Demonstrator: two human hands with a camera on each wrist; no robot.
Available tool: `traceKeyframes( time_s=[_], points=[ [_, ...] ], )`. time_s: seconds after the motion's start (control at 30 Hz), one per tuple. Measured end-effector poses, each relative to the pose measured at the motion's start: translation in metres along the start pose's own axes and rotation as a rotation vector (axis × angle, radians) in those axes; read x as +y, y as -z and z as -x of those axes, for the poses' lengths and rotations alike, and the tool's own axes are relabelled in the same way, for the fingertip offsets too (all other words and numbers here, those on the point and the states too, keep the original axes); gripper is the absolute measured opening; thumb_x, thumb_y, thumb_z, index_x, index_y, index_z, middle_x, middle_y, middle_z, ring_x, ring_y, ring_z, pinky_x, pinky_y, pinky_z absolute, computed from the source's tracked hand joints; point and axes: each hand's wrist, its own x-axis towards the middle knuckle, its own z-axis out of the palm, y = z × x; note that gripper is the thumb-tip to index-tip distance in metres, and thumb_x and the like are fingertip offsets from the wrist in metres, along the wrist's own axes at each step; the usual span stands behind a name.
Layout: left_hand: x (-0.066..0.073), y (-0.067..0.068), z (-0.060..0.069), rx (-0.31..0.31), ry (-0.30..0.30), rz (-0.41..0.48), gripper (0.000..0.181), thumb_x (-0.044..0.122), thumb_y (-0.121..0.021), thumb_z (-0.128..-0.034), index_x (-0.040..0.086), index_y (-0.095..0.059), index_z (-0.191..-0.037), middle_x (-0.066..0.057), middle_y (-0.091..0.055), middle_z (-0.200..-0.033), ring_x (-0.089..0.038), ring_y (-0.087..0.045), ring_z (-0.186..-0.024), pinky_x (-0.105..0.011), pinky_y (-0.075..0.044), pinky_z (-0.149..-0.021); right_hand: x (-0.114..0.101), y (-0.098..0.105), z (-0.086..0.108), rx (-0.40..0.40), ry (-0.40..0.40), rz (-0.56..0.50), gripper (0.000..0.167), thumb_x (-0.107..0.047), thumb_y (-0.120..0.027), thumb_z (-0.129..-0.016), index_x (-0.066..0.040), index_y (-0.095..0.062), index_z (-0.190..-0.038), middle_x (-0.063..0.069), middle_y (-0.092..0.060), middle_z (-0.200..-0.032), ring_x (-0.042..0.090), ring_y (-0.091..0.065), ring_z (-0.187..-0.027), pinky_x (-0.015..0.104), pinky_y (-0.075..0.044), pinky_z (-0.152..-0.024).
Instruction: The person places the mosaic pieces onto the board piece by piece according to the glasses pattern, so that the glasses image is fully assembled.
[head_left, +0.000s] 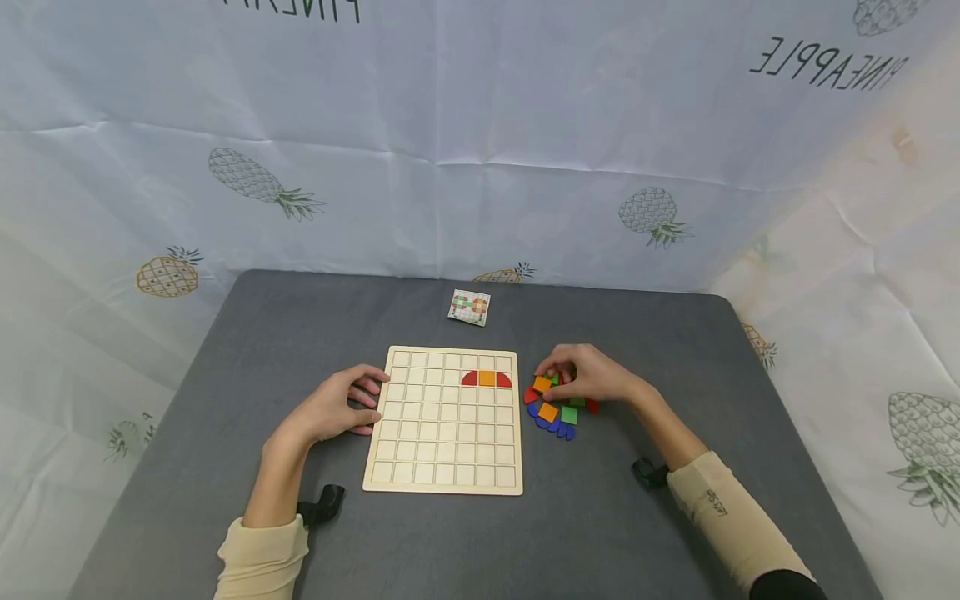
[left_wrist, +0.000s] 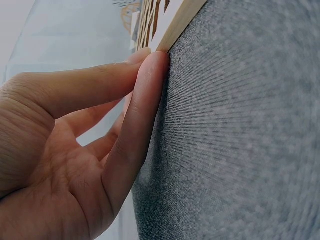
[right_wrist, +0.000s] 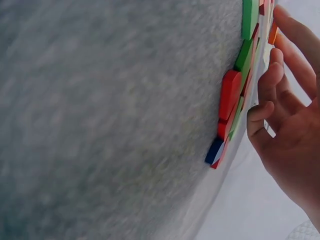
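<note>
In the head view a pale wooden grid board (head_left: 442, 425) lies on the table. Near its upper right, an orange square (head_left: 487, 378) sits between two red quarter-round pieces (head_left: 469, 378). My left hand (head_left: 330, 407) rests its thumb and fingertips against the board's left edge; the left wrist view shows fingertips (left_wrist: 155, 62) touching that edge. Over a pile of coloured pieces right of the board, my right hand (head_left: 588, 372) pinches an orange square tile (head_left: 542, 384) between thumb and index finger. In the right wrist view that orange tile (right_wrist: 272, 33) is mostly hidden by the fingers.
The pile also holds an orange square (head_left: 548, 412), a green square (head_left: 569, 415), several blue pieces (head_left: 553, 426) and red ones (head_left: 531, 395). A small printed pattern card (head_left: 469, 307) lies behind the board on the grey table (head_left: 337, 317). Pineapple-print cloth (head_left: 525, 108) hangs behind.
</note>
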Motion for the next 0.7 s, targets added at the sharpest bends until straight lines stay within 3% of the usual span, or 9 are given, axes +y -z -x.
traceKeyframes(
  time_s=[0.37, 0.7],
  points=[
    [0.002, 0.0, 0.0, -0.001, 0.005, 0.0, 0.054, -0.007, -0.076, -0.0958, -0.002, -0.056, -0.146, -0.024, -0.054, -0.125, -0.03, -0.06, -0.105, -0.037, -0.069, -0.071, -0.021, -0.006, -0.017, 0.007, 0.004, -0.05, 0.034, -0.025, -0.088, -0.094, -0.015, -0.079, -0.125, 0.006, -0.078, -0.121, 0.005, -0.066, -0.079, 0.025, -0.058, -0.07],
    [0.003, 0.0, 0.0, 0.003, 0.005, -0.01, 0.053, -0.008, -0.076, -0.0958, -0.002, -0.056, -0.145, -0.024, -0.053, -0.125, -0.029, -0.06, -0.105, -0.036, -0.069, -0.071, -0.045, -0.026, -0.043, -0.005, 0.085, -0.067, 0.032, -0.021, -0.088, -0.094, -0.013, -0.079, -0.124, 0.003, -0.075, -0.109, 0.006, -0.063, -0.077, 0.023, -0.055, -0.067]
  ],
)
